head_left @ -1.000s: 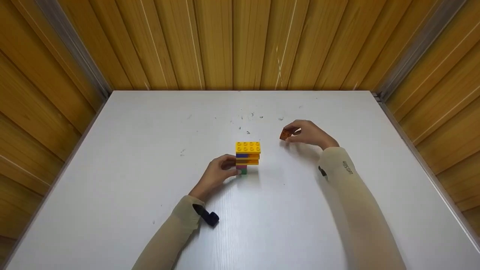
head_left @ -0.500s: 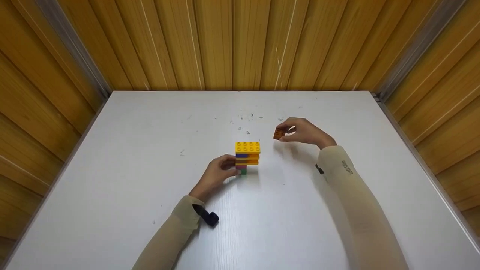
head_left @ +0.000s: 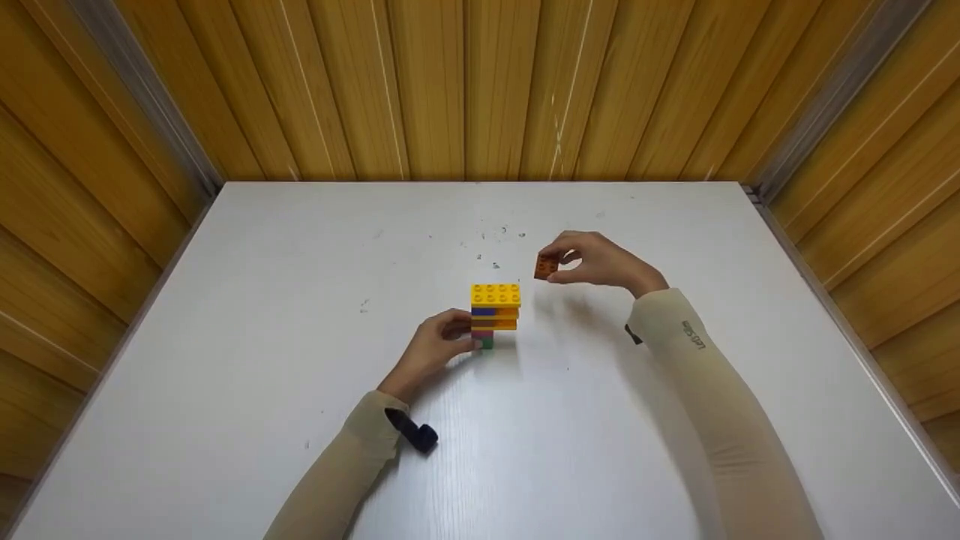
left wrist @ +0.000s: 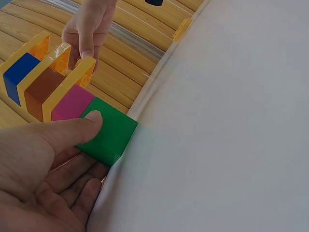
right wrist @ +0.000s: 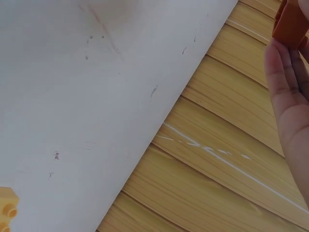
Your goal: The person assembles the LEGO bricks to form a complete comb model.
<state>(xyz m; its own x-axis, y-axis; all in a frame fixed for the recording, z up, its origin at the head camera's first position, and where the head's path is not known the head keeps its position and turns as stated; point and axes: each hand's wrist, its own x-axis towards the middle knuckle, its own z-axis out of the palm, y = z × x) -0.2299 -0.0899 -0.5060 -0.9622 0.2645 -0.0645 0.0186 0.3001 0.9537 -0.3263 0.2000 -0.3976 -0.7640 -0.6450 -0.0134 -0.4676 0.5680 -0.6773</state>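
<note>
Near the middle of the table stands an upright stack of toy building bricks (head_left: 495, 295). In the left wrist view it runs from a green brick (left wrist: 108, 130) at the bottom through a pink brick (left wrist: 73, 103), a brown brick (left wrist: 42, 92) and a blue brick (left wrist: 21, 75), with yellow plates between and on top. My left hand (head_left: 437, 341) grips its lower part, thumb on the green brick. Behind and right of the stack, my right hand (head_left: 600, 260) pinches an orange-brown brick (head_left: 546, 267), studs showing, above the table. The right wrist view catches this brick (right wrist: 291, 24) partly, at its corner.
The white table (head_left: 300, 285) bears small dark marks behind the stack. Yellow wood-look panels (head_left: 435, 90) rise along its back and sides. A black wrist strap (head_left: 412, 431) sits on the left sleeve. In the left wrist view, a small yellow piece (left wrist: 182, 29) shows at the table's edge.
My right hand has moved left and slightly back with the orange-brown brick, closer to the stack. The left hand and the stack have stayed in place.
</note>
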